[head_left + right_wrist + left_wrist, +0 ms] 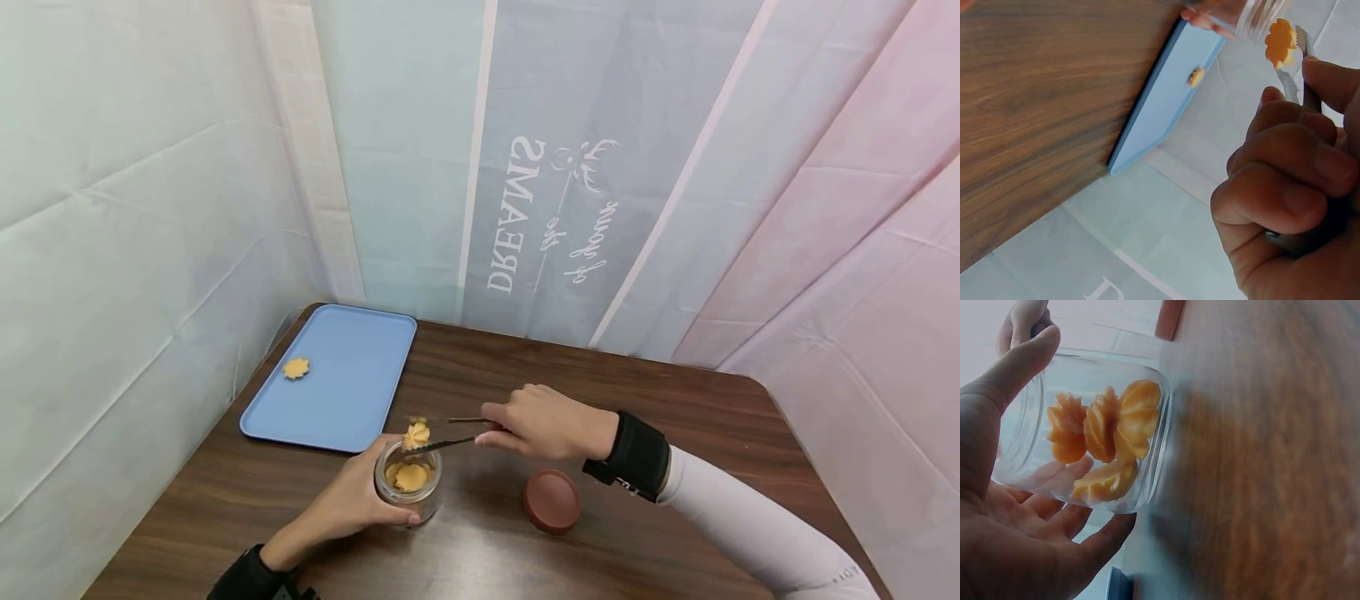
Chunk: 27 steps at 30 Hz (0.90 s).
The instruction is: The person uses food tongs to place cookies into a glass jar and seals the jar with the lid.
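Observation:
My left hand [352, 492] curls round a clear glass jar [429, 502], thumb on one side and fingers on the other. Inside the jar lie several yellow, fluted cookies [1102, 425]. With my right hand [543, 423] I grip metal tongs [450, 442], fingers wrapped round the dark handle [1310, 240]. Between the serrated tong tips is one ridged cookie [1280, 44], just above the jar's mouth in the head view. Another cookie [296, 368] lies on the blue tray [352, 375].
A round reddish-brown lid [552, 500] lies on the dark wooden table [675, 417], right of the jar and below my right hand. The tray stands at the back left, beyond my left hand. Printed fabric [405, 167] hangs round the table.

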### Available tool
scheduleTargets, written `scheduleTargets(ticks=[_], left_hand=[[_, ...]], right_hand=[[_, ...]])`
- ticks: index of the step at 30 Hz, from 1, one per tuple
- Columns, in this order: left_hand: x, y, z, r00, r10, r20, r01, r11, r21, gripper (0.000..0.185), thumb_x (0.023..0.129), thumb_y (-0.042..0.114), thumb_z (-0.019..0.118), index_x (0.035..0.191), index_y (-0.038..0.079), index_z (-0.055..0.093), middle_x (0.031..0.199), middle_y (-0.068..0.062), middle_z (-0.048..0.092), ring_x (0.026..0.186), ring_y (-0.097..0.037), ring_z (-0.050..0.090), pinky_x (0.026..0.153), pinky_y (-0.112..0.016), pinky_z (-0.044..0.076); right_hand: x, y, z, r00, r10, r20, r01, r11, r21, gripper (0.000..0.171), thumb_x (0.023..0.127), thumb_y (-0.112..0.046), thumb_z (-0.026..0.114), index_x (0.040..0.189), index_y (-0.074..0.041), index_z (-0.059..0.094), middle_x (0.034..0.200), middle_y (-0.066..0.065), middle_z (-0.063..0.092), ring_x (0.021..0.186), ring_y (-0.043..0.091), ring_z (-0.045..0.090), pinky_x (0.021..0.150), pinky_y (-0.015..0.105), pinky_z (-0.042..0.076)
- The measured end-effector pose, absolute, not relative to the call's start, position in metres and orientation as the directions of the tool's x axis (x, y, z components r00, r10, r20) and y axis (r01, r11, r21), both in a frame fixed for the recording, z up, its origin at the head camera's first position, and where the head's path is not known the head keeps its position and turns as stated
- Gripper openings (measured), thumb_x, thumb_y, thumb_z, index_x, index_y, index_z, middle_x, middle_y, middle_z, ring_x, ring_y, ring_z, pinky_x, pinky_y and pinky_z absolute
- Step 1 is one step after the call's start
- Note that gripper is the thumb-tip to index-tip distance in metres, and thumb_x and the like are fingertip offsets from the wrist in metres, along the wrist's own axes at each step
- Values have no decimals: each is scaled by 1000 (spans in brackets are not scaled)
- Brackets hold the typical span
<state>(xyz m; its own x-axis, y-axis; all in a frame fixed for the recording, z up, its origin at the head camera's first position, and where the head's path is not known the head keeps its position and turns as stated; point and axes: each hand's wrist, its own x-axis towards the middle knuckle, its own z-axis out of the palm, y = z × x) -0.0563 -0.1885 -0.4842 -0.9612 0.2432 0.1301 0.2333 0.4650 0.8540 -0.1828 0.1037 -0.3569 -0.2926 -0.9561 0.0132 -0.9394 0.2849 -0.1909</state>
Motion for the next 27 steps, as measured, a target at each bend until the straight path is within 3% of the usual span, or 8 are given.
scheduleTargets(ticks=[7,16,21,27], left_hand=[[-56,-189,-484,-958,244,149,247,443,862,94,69,36,101,147,14,52,133,1,66,118,-14,63,98,-36,53],[-57,-189,-484,-951,252,180,273,405,872,91,70,31,101,146,20,54,136,3,65,119,-11,62,99,-34,52],[-56,-189,-485,-954,246,173,264,409,873,88,70,33,101,144,25,54,137,7,64,120,-11,62,101,-32,50],[-56,-189,-486,-954,244,174,265,416,870,89,69,32,102,144,21,55,135,4,66,117,-9,62,99,-32,50]], right_hand=[[-173,105,-364,-251,-968,-7,-957,250,-146,37,109,-47,57,83,-21,50,58,-16,32,48,-5,32,50,16,22],[-171,104,-366,-245,-969,-36,-958,248,-145,36,109,-49,54,88,-20,53,58,-17,35,48,-5,33,50,16,22],[-181,102,-369,-276,-961,4,-940,269,-212,35,109,-50,55,91,-20,55,60,-17,40,50,-6,37,51,16,26],[-201,93,-382,-345,-938,28,-912,328,-245,34,109,-49,56,92,-19,56,61,-15,43,50,-4,40,51,18,28]])
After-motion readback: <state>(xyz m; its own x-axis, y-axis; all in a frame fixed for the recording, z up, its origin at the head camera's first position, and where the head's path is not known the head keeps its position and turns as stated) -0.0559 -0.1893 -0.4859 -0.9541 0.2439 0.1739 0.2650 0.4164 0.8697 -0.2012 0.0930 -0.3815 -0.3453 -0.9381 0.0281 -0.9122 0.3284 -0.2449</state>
